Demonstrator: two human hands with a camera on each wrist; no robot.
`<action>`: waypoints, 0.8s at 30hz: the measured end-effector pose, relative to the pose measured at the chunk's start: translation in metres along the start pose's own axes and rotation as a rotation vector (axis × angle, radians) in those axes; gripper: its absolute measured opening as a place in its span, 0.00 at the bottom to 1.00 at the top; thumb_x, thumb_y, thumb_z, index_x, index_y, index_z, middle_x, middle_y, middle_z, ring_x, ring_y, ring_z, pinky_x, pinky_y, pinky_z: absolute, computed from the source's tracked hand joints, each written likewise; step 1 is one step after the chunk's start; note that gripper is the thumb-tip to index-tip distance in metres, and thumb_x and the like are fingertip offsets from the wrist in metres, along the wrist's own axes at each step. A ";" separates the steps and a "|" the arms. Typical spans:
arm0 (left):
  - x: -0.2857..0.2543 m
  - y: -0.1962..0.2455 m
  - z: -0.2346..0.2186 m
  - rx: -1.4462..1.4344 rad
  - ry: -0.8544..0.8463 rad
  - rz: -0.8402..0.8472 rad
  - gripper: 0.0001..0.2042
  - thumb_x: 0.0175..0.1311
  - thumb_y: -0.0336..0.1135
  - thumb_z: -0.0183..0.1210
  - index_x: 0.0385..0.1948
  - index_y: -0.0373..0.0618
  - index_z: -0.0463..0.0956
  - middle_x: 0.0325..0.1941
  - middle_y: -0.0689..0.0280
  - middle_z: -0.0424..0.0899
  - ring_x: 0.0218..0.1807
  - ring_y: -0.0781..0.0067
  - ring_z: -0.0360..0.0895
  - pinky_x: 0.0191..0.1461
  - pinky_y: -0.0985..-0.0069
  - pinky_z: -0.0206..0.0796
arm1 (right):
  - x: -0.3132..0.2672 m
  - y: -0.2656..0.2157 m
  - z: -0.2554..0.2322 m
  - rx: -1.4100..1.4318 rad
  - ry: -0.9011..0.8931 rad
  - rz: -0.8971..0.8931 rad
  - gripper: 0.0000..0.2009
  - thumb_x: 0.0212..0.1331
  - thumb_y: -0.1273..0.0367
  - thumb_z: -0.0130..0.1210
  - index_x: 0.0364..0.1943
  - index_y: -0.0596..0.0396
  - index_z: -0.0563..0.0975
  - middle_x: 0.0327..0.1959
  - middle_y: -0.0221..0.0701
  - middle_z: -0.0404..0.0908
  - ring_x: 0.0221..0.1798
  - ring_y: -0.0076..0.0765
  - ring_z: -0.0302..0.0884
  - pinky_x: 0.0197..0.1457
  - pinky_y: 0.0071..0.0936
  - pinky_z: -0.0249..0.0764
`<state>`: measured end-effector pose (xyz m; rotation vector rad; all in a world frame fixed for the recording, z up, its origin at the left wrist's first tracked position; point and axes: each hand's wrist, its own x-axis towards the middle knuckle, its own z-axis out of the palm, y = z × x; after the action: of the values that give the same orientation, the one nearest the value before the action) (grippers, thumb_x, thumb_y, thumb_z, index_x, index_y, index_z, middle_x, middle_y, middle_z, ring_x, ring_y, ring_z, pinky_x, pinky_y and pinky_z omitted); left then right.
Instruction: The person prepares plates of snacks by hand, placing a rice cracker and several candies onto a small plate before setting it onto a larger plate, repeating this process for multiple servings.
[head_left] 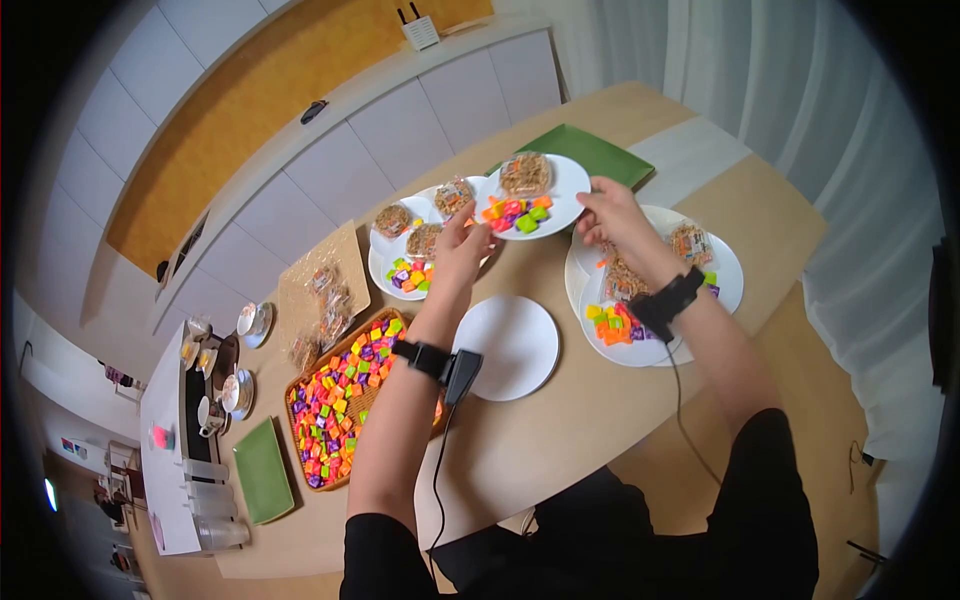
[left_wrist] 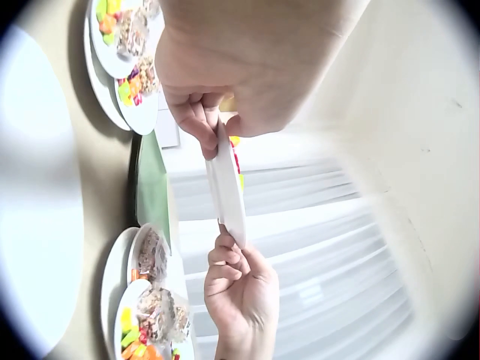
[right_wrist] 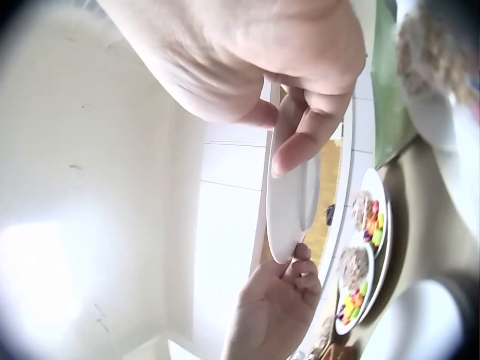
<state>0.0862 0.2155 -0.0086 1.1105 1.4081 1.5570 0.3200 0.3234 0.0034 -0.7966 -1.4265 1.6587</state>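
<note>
Both hands hold a white plate [head_left: 552, 207] up above the table, pinching its rim from opposite sides. On the plate lie a wrapped round grain cake [head_left: 526, 175] and several colourful wrapped candies [head_left: 515, 213]. My left hand [head_left: 462, 250] grips the left edge, thumb on the upper side and fingers beneath, as the left wrist view shows. The right edge is pinched by my right hand [head_left: 622, 215]. In the right wrist view the plate's white underside [right_wrist: 283, 206] shows between the two hands. Below it, a bare white plate [head_left: 508, 348] sits on the table.
Filled plates stand left [head_left: 382, 268] and right [head_left: 735, 272] with cakes and candies. A wicker basket of candies [head_left: 345, 400] and a flat sheet [head_left: 300, 280] with wrapped cakes are left. Green trays [head_left: 263, 470] lie left and at the back [head_left: 600, 155]. Cups [head_left: 238, 392] stand farther left.
</note>
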 end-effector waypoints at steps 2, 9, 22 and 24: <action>0.037 -0.011 0.020 -0.005 -0.009 -0.041 0.31 0.73 0.28 0.56 0.76 0.31 0.56 0.45 0.65 0.81 0.43 0.78 0.78 0.51 0.79 0.74 | 0.032 -0.004 -0.025 -0.077 0.011 0.015 0.11 0.73 0.69 0.52 0.53 0.60 0.74 0.30 0.28 0.78 0.28 0.20 0.77 0.27 0.20 0.76; 0.162 -0.074 0.074 0.039 0.122 -0.127 0.29 0.67 0.23 0.56 0.71 0.27 0.64 0.47 0.55 0.86 0.39 0.72 0.86 0.44 0.77 0.80 | 0.156 0.016 -0.092 -0.323 0.007 0.196 0.07 0.68 0.73 0.52 0.46 0.62 0.74 0.33 0.31 0.79 0.29 0.24 0.79 0.34 0.23 0.83; 0.262 -0.130 0.095 0.467 0.143 -0.171 0.28 0.65 0.23 0.54 0.70 0.32 0.67 0.44 0.56 0.88 0.34 0.74 0.86 0.39 0.77 0.78 | 0.254 0.069 -0.127 -0.296 0.174 0.288 0.10 0.63 0.81 0.51 0.45 0.79 0.73 0.37 0.51 0.82 0.31 0.46 0.89 0.32 0.33 0.91; 0.273 -0.143 0.094 0.484 0.186 -0.115 0.21 0.67 0.30 0.57 0.61 0.33 0.77 0.36 0.51 0.90 0.36 0.66 0.90 0.43 0.70 0.79 | 0.259 0.071 -0.126 -0.299 0.209 0.258 0.12 0.62 0.82 0.51 0.47 0.80 0.72 0.37 0.51 0.82 0.31 0.47 0.89 0.32 0.35 0.92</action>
<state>0.0768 0.5189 -0.1173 1.1505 2.0100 1.2960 0.2899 0.6066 -0.0791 -1.3306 -1.4885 1.5097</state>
